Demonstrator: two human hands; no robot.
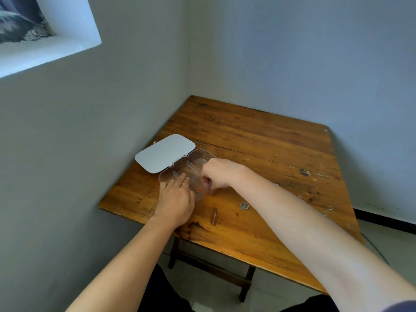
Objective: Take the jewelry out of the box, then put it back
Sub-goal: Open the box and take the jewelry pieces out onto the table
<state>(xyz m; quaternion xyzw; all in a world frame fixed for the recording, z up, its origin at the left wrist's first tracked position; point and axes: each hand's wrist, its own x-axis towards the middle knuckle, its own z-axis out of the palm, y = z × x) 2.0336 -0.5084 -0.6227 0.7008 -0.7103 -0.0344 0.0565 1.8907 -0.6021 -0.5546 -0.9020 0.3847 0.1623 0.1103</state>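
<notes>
A clear plastic box (196, 159) with inner dividers lies open on the wooden table (258, 140), its white lid (165, 153) folded back to the left. My left hand (176, 199) rests flat on the box's near left corner, fingers spread. My right hand (217, 174) is curled over the box's right side with fingertips pinched downward; whether it holds anything is hidden. A small red piece (198, 190) lies in the near compartment between my hands. A silver chain (244, 206) sits bunched on the table to the right of the box.
A thin silver clasp-like piece (328, 211) lies near the table's right edge, and another tiny piece (277, 184) shows beside my right forearm. A dark knot mark (214, 217) is in the wood near the front. Walls close in on the table's left and far sides.
</notes>
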